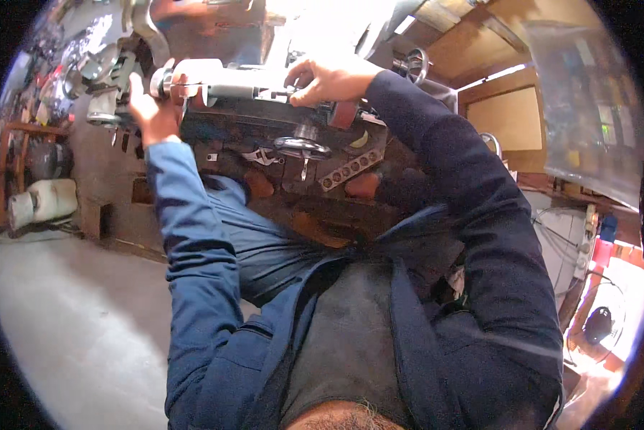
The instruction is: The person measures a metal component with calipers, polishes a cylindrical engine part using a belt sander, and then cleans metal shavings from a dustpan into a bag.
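A machine with a pale cylindrical bar (232,91) runs across the upper middle. My left hand (152,107) is at its left end, fingers round a steel collar (166,81), partly hidden. My right hand (325,80) is on the bar's right part, fingers curled on a small metal fitting (292,92) too small to make out fully. Below it hang a handwheel (302,147) with a crank and a red-brown cylinder (343,115). A second metal fixture with a small wheel (103,118) stands left of my left hand.
A power strip (351,170) and wrenches (261,157) lie below the machine, near my feet (361,185). A gas cylinder (42,204) and cluttered shelving (17,136) are at left. At right are plastic sheeting (576,107), a wooden cabinet (501,118) and cables (555,233).
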